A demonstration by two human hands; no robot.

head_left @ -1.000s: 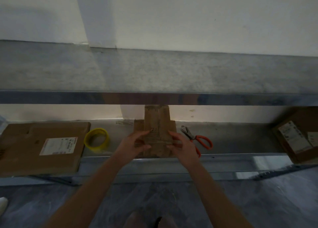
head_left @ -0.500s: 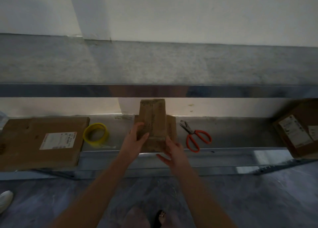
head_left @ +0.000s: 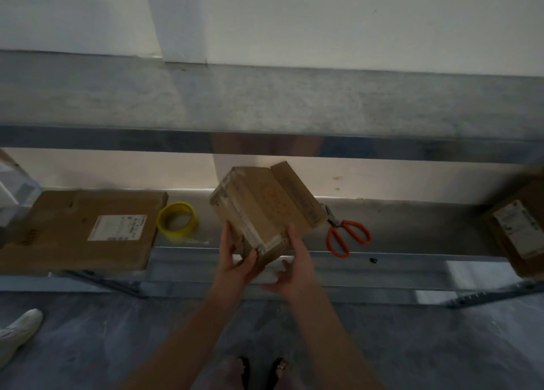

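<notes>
Box [head_left: 259, 213] tilted over shelf [head_left: 412, 227], near corner pointing down at both hands. Left hand [head_left: 235, 264] grips that corner; right hand [head_left: 297, 269] spread, bracing right edge.

Brown box [head_left: 259, 213]; yellow tape roll [head_left: 176, 221]; orange-handled scissors [head_left: 347, 236].

We are looking at a dim, grainy picture. Soft light is falling on the white wall [head_left: 323, 21] and glowing behind the lower shelf [head_left: 412, 227], while the floor [head_left: 88, 345] is sitting in shadow. The cardboard box [head_left: 259, 213] is blurring slightly, and the edges are bending.
</notes>
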